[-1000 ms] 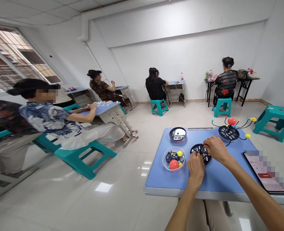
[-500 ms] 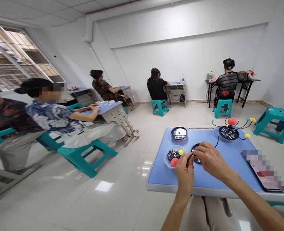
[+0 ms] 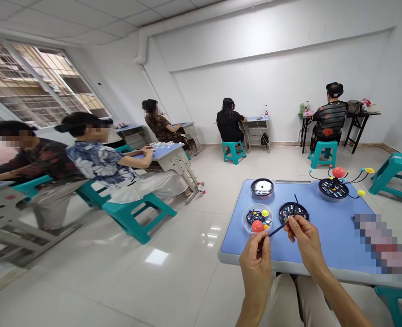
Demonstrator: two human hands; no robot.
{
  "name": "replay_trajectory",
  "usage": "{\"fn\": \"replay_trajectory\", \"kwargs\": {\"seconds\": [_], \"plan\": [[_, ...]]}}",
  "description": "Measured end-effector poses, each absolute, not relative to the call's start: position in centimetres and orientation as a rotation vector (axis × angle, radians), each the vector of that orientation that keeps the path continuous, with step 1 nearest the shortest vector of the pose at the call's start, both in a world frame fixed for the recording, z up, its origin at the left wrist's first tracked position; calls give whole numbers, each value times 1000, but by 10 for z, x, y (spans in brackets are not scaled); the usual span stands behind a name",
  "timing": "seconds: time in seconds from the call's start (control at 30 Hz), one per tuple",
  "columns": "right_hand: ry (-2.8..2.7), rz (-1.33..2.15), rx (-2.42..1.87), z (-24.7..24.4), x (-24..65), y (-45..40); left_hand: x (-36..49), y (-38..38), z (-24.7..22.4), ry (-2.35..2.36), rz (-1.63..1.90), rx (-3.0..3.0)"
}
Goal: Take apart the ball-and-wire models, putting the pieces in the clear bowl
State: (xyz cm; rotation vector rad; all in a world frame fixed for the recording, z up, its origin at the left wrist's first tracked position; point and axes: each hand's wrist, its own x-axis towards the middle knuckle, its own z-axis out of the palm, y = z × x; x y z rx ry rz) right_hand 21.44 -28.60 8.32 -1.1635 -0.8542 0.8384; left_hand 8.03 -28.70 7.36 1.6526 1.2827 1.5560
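My left hand [image 3: 255, 259] pinches one end of a thin black rod [image 3: 276, 230]. My right hand [image 3: 302, 231] has its fingertips closed on the rod's other end. Just beyond the hands lies a round black base [image 3: 284, 212] with printed labels, and dark thin pieces stand up over it. Left of it, a clear bowl [image 3: 244, 220] holds black parts, a red ball [image 3: 257, 226] and a yellow cup-shaped piece [image 3: 265, 213]. An assembled planet model [image 3: 333, 188] with coloured balls on curved arms stands at the back right.
All this is on a blue desk [image 3: 333, 240]. A round dish with a shiny inside [image 3: 262, 187] sits at the back left, a blurred-out phone [image 3: 384, 243] at the right. Several people sit at other desks; a teal stool [image 3: 396, 170] stands beyond the right edge.
My hands have drawn apart, and the black rod now shows between them. The right hand has turned and come lower, uncovering more of the base. The view has shifted left.
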Motion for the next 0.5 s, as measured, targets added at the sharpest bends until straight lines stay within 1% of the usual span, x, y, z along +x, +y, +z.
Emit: {"fn": "replay_trajectory", "kwargs": {"seconds": [0.1, 0.17, 0.33, 0.5], "plan": [[-785, 890, -1143, 85, 205, -285, 76, -292, 73, 1260, 1547, 1880], [-725, 896, -1137, 88, 201, -283, 75, -298, 74, 1246, 1606, 1993], [-690, 758, -1164, 96, 181, -273, 79, -310, 72, 1280, 1850, 2132], [-751, 666, -1211, 93, 156, -258, 73, -312, 71, 1429, 1968, 2182]]}}
